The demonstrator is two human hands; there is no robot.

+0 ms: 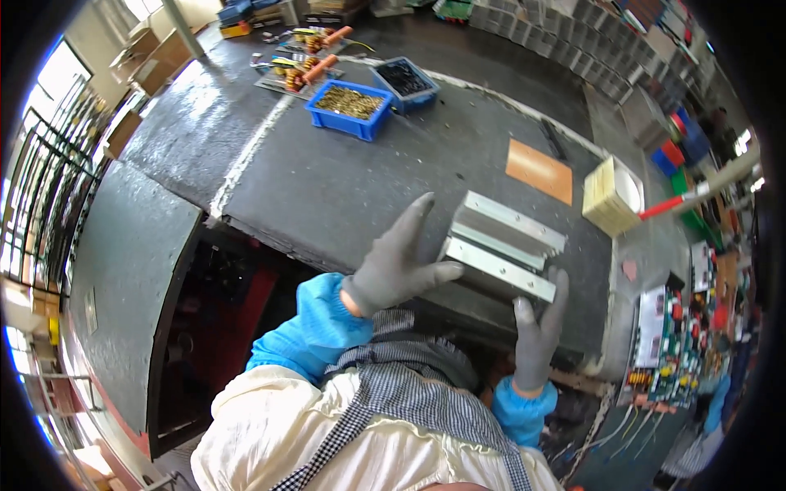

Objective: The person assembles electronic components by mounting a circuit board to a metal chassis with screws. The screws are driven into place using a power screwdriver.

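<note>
A silver metal channel piece (501,268), with long flanges and small holes along them, lies on the dark workbench (360,196) in front of me. My left hand (391,268), in a grey glove, is open at its left end. The left thumb points at the near corner, while the other fingers stretch away from me. My right hand (538,348), gloved too, has its thumb and fingers apart at the right end. One right finger reaches along the end of the metal. Whether either hand touches it I cannot tell.
On the bench's far side stand a blue bin of small brass-coloured parts (365,131) and a bin of black parts (428,101). Coil assemblies (299,78) sit beyond. Rightward are a copper-coloured sheet (540,170), a cream container (602,200) and circuit boards (655,360).
</note>
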